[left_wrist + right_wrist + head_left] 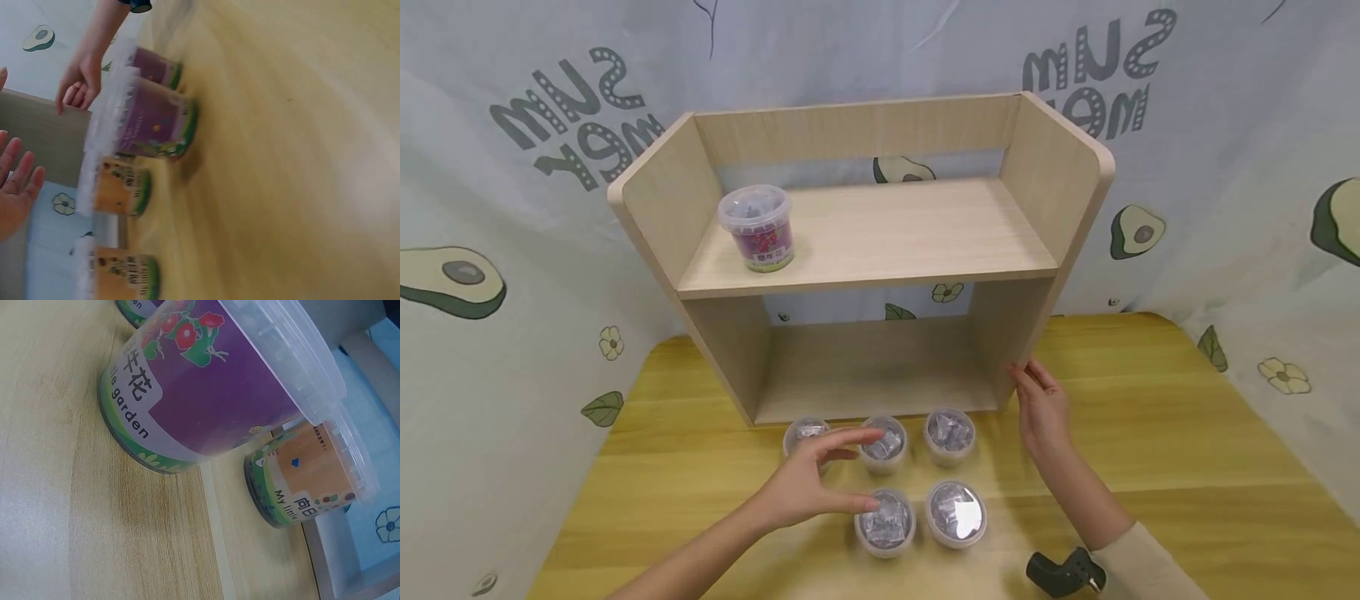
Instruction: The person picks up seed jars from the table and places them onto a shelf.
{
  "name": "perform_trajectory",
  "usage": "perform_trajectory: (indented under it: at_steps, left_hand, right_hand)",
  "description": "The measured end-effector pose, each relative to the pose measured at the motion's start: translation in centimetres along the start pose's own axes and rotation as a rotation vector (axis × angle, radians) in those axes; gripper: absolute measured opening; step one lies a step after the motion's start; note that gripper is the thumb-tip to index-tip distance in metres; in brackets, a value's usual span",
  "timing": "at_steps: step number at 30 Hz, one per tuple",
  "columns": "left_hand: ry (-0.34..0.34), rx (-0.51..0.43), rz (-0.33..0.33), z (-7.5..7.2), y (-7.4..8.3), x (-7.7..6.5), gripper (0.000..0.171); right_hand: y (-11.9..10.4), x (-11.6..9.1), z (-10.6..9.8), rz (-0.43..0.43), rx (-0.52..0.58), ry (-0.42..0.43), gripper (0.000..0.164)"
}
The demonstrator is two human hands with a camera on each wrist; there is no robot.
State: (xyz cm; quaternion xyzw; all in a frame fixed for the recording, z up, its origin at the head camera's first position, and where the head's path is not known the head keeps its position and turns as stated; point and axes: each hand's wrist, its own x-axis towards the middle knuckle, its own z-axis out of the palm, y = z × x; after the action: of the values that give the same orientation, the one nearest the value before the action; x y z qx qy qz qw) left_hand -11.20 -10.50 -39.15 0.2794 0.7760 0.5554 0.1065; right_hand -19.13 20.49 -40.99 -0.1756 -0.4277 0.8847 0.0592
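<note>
Purple cup point(758, 233) is parked upper-left on the wood shelf point(910, 229). Left-rear cup point(809, 427) is partly hidden by the left hand point(808, 486); its grip is spread over front-left cup point(887, 525), contact can't be told. Shelf's lower opening is fronted by five cups on the counter point(1157, 475). Shelf's right edge is pinched by the right hand point(1043, 410). Cups are blurred in left wrist view, cropped in right.

A yellow wood-grain table point(1165, 433) carries a pale two-tier shelf unit point(1063, 179) at twelve o'clock. Towards six o'clock from the unit, five lidded tubs point(950, 439) stand upright on the table, three behind two. Towards nine o'clock on the upper shelf point(910, 229) stands a purple-labelled tub point(763, 237).
</note>
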Motion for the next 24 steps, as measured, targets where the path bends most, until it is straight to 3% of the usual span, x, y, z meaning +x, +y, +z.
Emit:
perform_trajectory:
  at_steps: [7,14,19,24]
  left_hand:
    - [0.029,0.038,-0.092,2.1,-2.3,-1.4,0.066]
    - [-0.005,0.039,-0.083,3.9,-3.9,-2.5,0.068]
    - [-0.017,0.014,-0.054,4.2,-4.2,-2.7,0.067]
    - [-0.010,0.066,-0.027,4.2,-4.3,-2.6,0.067]
  right_hand:
    - [0.4,-0.1,-0.2,-0.033,-0.036,-0.014,0.020]
    - [0.6,-0.5,-0.5,-0.032,-0.052,-0.016,0.021]
    - [0.5,-0.4,-0.3,-0.039,-0.045,-0.016,0.021]
    - [0.2,-0.3,-0.1,-0.056,-0.042,-0.036,0.021]
